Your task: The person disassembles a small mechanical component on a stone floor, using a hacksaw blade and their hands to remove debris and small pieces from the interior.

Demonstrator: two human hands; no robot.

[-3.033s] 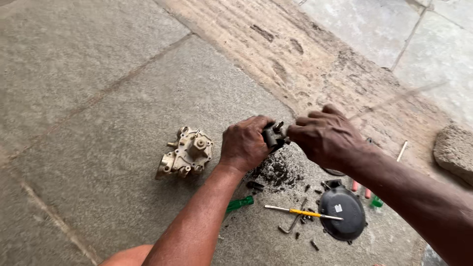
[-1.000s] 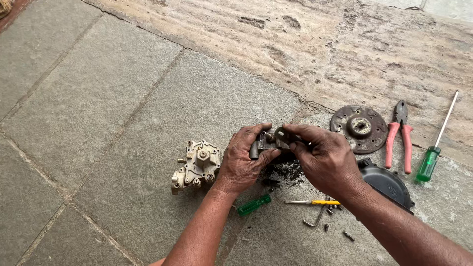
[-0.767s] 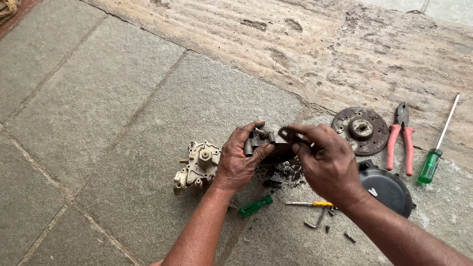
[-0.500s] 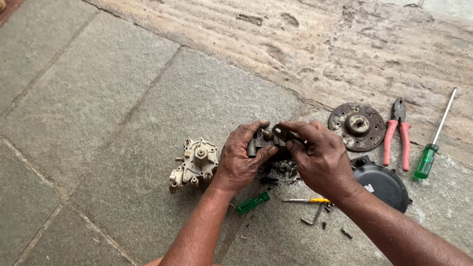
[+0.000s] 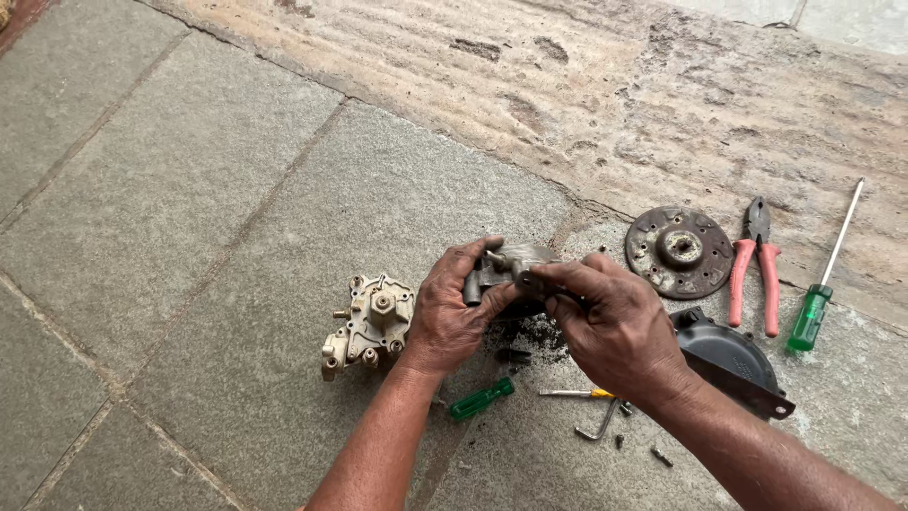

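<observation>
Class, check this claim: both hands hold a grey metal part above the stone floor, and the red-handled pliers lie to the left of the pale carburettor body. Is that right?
Not quite. In the head view the red-handled pliers lie far to the right of the pale carburettor body, beside the rusty disc. The left hand and right hand do hold the grey metal part above the stone floor.

- Carburettor body (image 5: 371,325) lies on the floor (image 5: 189,189) left of the fingers (image 5: 558,276)
- Disc (image 5: 679,252), pliers (image 5: 754,265), screwdriver (image 5: 825,274) lie right of them
</observation>
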